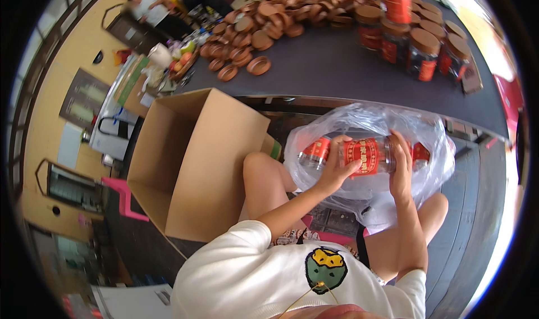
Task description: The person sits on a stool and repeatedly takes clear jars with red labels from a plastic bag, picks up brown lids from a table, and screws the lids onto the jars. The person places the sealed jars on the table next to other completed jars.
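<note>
A clear plastic jar [368, 157] with a red label lies on its side between my hands, over a large see-through plastic bag [370, 117] at my lap. My left hand [336, 170] grips one end, with its thumb across the label. Around the jar's other end curve the fingers of my right hand [400, 167]. Inside the bag, another red-labelled jar [314, 152] shows left of my left hand. One more jar [421, 155] is partly visible to the right of my right hand.
An open cardboard box [219, 167] stands at my left. Brown lids [261, 40] are heaped on the dark table [314, 72] ahead. Capped jars [424, 52] stand at its right, near a phone [471, 77]. A person [151, 10] is at the far left.
</note>
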